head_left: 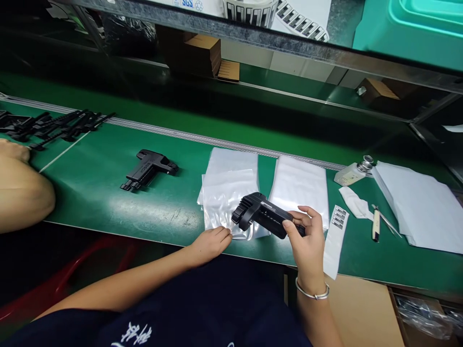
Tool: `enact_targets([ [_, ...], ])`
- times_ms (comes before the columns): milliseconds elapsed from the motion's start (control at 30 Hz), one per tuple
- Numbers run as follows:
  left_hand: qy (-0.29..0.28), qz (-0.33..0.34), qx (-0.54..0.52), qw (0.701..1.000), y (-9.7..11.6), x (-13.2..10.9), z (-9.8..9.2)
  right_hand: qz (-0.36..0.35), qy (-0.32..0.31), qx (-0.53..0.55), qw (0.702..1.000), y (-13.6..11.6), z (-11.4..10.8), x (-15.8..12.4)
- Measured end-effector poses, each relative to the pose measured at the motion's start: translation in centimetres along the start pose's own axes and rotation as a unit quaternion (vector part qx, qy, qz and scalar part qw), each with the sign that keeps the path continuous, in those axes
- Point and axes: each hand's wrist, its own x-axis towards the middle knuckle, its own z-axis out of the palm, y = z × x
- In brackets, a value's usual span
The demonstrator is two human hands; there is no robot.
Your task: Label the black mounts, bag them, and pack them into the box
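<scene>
My right hand [306, 236] grips a black plastic part [261, 215] and holds it just above the near end of a stack of clear plastic bags [227, 185]. My left hand [211, 242] pinches the near edge of the top bag, fingers pressed together. A second stack of clear bags [298, 185] lies to the right of the first. Another black plastic part [147, 169] rests alone on the green belt [94, 183] further left.
A co-worker's arm [21, 190] rests at the left by a pile of black parts [50, 126]. To the right lie a label strip [337, 236], a small bottle [352, 172], a crumpled cloth [354, 202], a pen-like tool [376, 224] and white sheets [419, 207]. Cardboard boxes [202, 53] stand beyond.
</scene>
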Motion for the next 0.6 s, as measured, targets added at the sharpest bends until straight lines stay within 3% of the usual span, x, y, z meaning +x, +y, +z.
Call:
enact_targets([
  [133, 0.0, -0.102, 0.042, 0.994, -0.7, 1.4, -0.1, 0.01, 0.018, 0.13, 0.991, 1.6, 0.3, 1.2],
  [233, -0.012, -0.151, 0.074, 0.986, -0.9, 2.0, 0.1, 0.055, 0.057, 0.312, 0.947, 3.8, 1.4, 1.8],
  [300, -0.04, -0.139, 0.078, 0.986, -1.2, 1.7, 0.3, 0.119, 0.049, 0.41, 0.903, 5.1, 2.4, 1.8],
  [400, -0.082, -0.087, 0.081, 0.989, -1.9, 0.8, 0.5, 0.194, -0.027, 0.49, 0.85, 5.9, 3.6, 1.3],
  [500, -0.087, -0.072, 0.12, 0.986, -2.2, 0.5, 0.3, 0.194, -0.061, 0.511, 0.835, 5.9, 3.9, 1.0],
  [600, -0.09, -0.067, 0.16, 0.981, -1.9, 1.5, -0.4, 0.169, -0.045, 0.502, 0.847, 5.8, 3.4, 1.1],
])
